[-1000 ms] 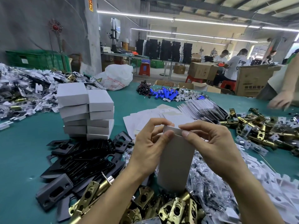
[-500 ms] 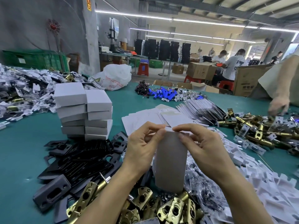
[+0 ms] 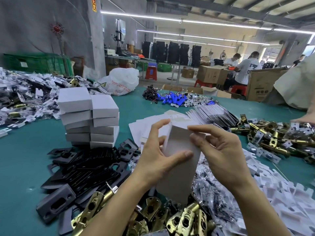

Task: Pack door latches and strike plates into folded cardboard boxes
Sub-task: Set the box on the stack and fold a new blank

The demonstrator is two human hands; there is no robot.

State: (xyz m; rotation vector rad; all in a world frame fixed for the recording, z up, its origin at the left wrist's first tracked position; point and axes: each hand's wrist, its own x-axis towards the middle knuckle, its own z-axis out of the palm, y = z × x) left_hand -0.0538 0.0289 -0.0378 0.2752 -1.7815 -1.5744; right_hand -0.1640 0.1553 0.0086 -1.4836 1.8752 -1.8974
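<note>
Box (image 3: 179, 178), one, white, upright; left hand (image 3: 158, 160) and right hand (image 3: 221, 157) both pinch it; two stacks (image 3: 88, 120) of boxes behind.

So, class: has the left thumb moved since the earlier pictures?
Yes: the left thumb dropped from the box top onto its front, farther from the stacked boxes.

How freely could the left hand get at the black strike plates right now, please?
Probably yes, once freed: the left hand grips the white box, yet the black strike plates lie uncovered beside it.
</note>
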